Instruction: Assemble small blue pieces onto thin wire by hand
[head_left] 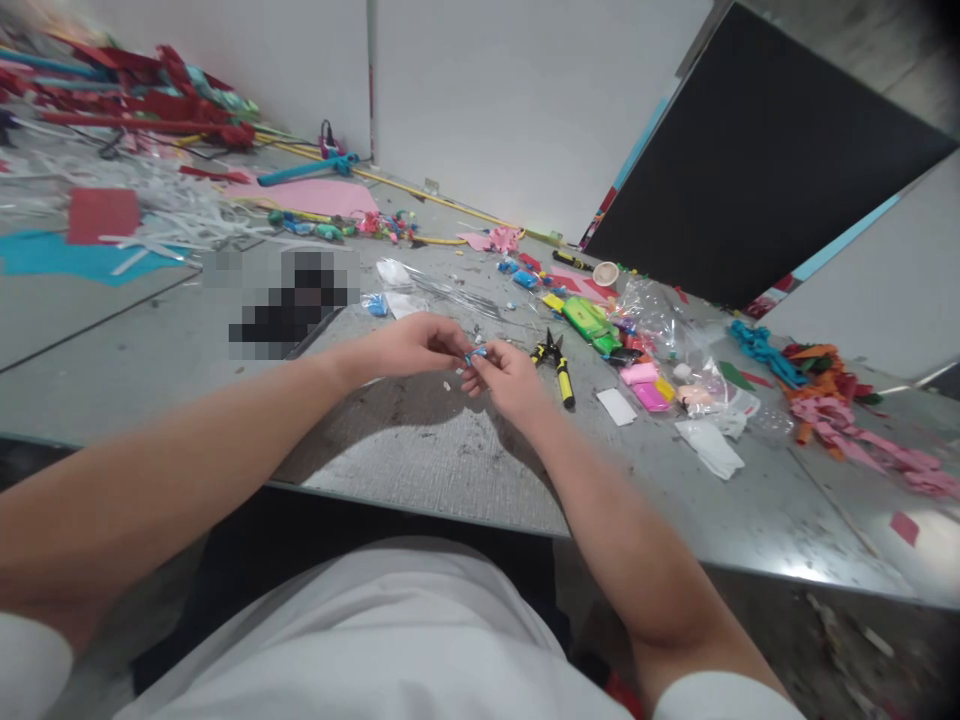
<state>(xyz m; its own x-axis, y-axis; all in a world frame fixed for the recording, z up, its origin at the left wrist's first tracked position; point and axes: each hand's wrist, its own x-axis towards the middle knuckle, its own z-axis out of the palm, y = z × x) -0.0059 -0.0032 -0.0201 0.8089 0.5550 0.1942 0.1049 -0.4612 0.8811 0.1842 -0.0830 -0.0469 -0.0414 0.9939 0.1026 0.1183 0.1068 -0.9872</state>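
A small blue piece (475,354), which looks like soft modelling clay, is pinched between my two hands above the table. My left hand (427,343) has its thumb and fingertips closed on the left end of it. On the other end, my right hand (510,378) grips with thumb and forefinger. Yellow-and-black pliers (559,368) lie with handles spread, just right of my right hand. Behind my hands rests a bundle of thin wires (457,292). An opened blue clay packet (375,305) lies beyond my left hand.
Bright clay packets (589,320) and clear plastic wrapping (656,310) spread to the right, near a white card (616,406). Orange and pink paper strips (825,390) lie farther right. Paper scraps (105,215) and red rolls (150,120) pile up at the left. A white partition (510,110) stands behind.
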